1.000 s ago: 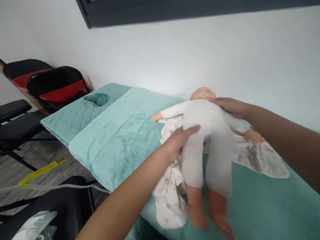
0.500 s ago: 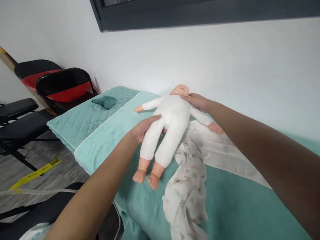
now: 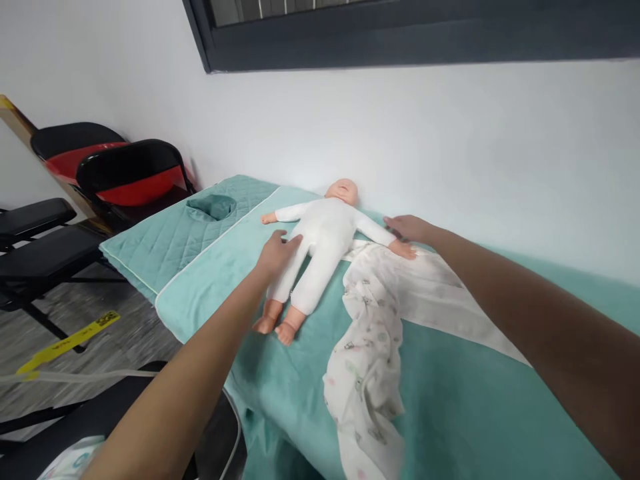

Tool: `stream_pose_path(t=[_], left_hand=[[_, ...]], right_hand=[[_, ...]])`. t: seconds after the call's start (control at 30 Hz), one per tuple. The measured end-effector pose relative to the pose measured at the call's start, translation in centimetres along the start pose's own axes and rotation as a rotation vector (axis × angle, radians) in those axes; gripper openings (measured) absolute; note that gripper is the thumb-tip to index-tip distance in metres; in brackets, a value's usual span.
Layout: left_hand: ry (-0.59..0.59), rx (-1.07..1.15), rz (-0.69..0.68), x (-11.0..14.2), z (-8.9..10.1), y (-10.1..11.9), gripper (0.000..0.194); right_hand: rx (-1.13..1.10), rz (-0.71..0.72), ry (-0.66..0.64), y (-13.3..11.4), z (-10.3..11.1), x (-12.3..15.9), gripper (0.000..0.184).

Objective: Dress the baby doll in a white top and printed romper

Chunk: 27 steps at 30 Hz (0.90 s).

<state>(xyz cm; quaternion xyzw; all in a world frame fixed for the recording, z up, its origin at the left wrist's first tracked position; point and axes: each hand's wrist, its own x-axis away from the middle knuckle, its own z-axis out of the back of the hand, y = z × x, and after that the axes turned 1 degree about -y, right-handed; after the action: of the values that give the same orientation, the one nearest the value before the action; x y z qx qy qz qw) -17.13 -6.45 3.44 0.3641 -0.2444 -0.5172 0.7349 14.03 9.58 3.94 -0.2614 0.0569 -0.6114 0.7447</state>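
White-clad doll (image 3: 327, 227) between left hand (image 3: 279, 252) and right hand (image 3: 407, 228), both half-spread, empty.

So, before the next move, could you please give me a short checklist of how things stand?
1. Doll lying on its back on the green cover: ok.
2. Patterned cloth smoothed flat: not ok, it is bunched up.
3. Left hand off the doll: cannot tell, the thumb overlaps the thigh in view.
4. Right hand clear of the doll's head: ok, it is by the doll's outstretched hand.
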Motion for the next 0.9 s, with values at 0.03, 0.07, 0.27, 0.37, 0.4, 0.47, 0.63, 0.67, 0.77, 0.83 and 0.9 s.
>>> stream_pose_path(t=[0.03,0.07,0.27,0.37,0.4,0.47,0.63,0.67,0.77,0.83,0.9], left_hand=[[0.057,-0.092,-0.078,1.2,0.1,0.5,0.051],[0.077,-0.185,-0.201,2.7,0.2,1.0,0.051],[-0.376,-0.674,-0.912,13.3,-1.8,2.3,0.068],[-0.438,-0.732,-0.933,16.3,-3.4,2.4,0.058],[-0.44,-0.727,-0.934,16.9,-3.8,2.5,0.053],[-0.436,-0.694,-0.939,17.9,-4.7,3.0,0.045],[-0.351,-0.488,-0.925,20.1,-7.5,5.8,0.03],[-0.326,-0.446,-0.923,20.5,-8.1,6.6,0.029],[-0.235,-0.309,-0.906,21.4,-9.7,9.2,0.037],[-0.192,-0.214,-0.885,21.8,-10.5,10.7,0.054],[-0.199,-0.166,-0.86,22.0,-10.8,12.0,0.065]], right_hand=[[0.065,-0.032,0.01,1.6,0.3,1.4,0.056],[0.127,-0.06,0.022,3.2,0.5,2.8,0.055],[0.396,-0.053,-0.02,9.1,1.2,11.7,0.042],[0.468,0.026,-0.056,8.9,0.9,15.3,0.037],[0.479,0.06,-0.07,8.5,0.7,16.4,0.035],[0.478,0.133,-0.105,7.5,0.1,18.8,0.031],[0.415,0.297,-0.126,4.3,-0.7,24.5,0.028],[0.406,0.318,-0.107,3.7,-0.6,25.6,0.029],[0.389,0.363,-0.021,1.9,0.3,29.2,0.033],[0.398,0.412,0.084,0.8,1.2,32.0,0.032],[0.432,0.464,0.183,0.0,2.2,34.7,0.031]])
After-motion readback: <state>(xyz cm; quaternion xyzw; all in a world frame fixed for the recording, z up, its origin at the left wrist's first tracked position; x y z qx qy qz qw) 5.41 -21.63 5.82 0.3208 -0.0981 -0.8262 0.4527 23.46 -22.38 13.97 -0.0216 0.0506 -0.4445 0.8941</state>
